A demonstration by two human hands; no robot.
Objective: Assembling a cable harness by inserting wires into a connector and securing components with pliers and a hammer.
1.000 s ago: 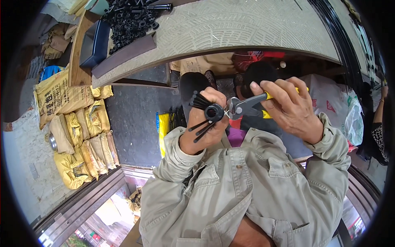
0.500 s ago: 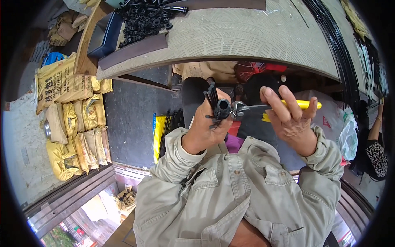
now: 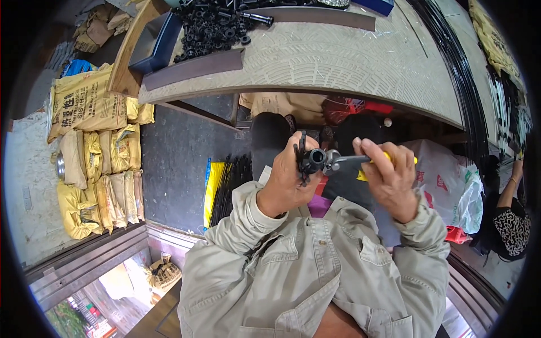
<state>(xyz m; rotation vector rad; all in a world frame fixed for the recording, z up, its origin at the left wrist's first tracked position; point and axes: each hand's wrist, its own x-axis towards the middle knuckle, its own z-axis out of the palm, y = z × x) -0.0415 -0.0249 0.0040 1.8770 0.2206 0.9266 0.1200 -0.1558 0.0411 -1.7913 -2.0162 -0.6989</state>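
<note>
My left hand (image 3: 282, 183) is wrapped round a bundle of thin black strips (image 3: 301, 146) and a round black tubular part (image 3: 317, 157), its open end facing up. In my right hand (image 3: 389, 177) is a yellow-handled tool with a silver head (image 3: 333, 160) and grey shank, which looks like pliers. The silver head sits against the right side of the tube; its exact bite is hidden. My right fingers are curled over the yellow handle. Both hands are above my lap, just short of the bench edge.
A textured bench (image 3: 338, 67) spans the far side, with a pile of small black parts (image 3: 211, 31) and a blue bin (image 3: 155, 45). Long black rods (image 3: 451, 50) lie at right. Yellow sacks (image 3: 84, 107) are stacked left; a person's patterned sleeve (image 3: 511, 217) shows far right.
My right fingers, spread half a second ago, have closed round the handle, and my right hand has come left. The tube and left hand have shifted slightly right and down in view.
</note>
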